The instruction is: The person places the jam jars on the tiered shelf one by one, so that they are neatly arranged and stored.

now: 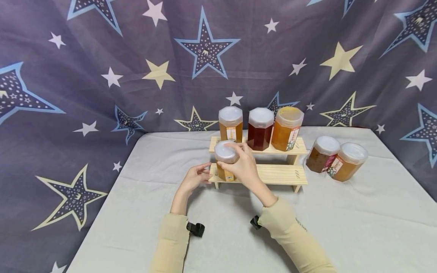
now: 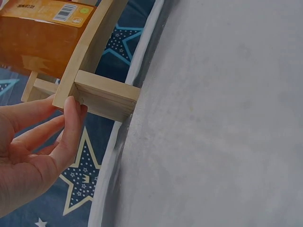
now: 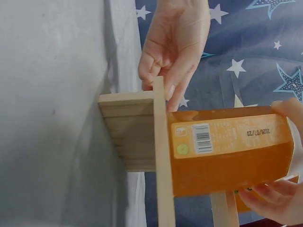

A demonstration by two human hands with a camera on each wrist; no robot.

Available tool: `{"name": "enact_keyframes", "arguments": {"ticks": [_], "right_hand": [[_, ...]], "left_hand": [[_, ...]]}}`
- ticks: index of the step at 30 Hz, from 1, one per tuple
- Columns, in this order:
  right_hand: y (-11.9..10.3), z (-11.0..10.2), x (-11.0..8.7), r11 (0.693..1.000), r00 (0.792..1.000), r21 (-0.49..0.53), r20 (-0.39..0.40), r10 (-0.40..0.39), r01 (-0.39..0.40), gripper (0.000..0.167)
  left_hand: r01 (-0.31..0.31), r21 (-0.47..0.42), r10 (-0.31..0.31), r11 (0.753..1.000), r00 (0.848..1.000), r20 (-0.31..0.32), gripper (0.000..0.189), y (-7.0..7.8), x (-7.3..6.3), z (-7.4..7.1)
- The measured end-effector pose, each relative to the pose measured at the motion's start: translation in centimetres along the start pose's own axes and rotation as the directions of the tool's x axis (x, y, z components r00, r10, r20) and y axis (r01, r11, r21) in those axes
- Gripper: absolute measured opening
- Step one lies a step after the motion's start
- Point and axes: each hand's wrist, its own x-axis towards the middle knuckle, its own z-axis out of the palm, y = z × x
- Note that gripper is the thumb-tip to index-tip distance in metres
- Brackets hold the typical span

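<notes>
My right hand (image 1: 245, 167) grips an amber jar (image 1: 225, 175) with a clear lid near its top, on the left end of the lower step of a wooden two-step rack (image 1: 278, 174). In the right wrist view the jar's base meets the board, and its yellow label with a barcode (image 3: 203, 138) faces the camera. The fingers of my left hand (image 1: 193, 179) pinch the left end of that lower board, as the left wrist view shows around the board end (image 2: 66, 92). Parts of the jar's upper side are hidden behind the right fingers.
On the upper step stand an amber jar (image 1: 231, 127), a dark red jar (image 1: 259, 132) and another amber jar (image 1: 285, 132). Right of the rack, a brown jar (image 1: 319, 159) and an amber jar (image 1: 345, 167) stand on the grey cloth (image 1: 341, 216). A star-patterned curtain (image 1: 252, 76) hangs behind.
</notes>
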Motion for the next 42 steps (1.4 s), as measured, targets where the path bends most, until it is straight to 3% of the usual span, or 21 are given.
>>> {"name": "enact_keyframes", "arguments": {"ticks": [3, 14, 22, 32, 42], "right_hand": [[0.0, 0.0, -0.2, 1.000, 1.000, 0.001, 0.006, -0.008, 0.008, 0.052], [0.4, -0.6, -0.5, 0.999, 0.996, 0.042, 0.090, -0.003, -0.001, 0.055], [0.9, -2.0, -0.6, 0.995, 0.987, 0.074, 0.136, -0.081, 0.071, 0.054], [1.1, -3.9, -0.9, 0.992, 0.987, 0.124, 0.162, -0.001, -0.020, 0.051], [2.6, -6.1, -1.1, 0.996, 0.991, 0.091, 0.130, -0.027, 0.015, 0.048]], "left_hand": [[0.005, 0.003, -0.005, 1.000, 1.000, -0.004, 0.048, -0.1, 0.0, 0.0], [0.014, -0.020, -0.015, 1.000, 1.000, -0.026, 0.048, -2.5, 1.7, -0.4], [0.003, -0.005, -0.003, 1.000, 0.999, -0.039, 0.048, -2.5, 1.7, -0.3], [0.006, -0.021, -0.007, 1.000, 1.000, -0.018, 0.050, -2.4, 1.6, -0.4], [0.013, -0.011, -0.014, 1.000, 0.999, -0.040, 0.048, -2.5, 1.7, -0.4]]}}
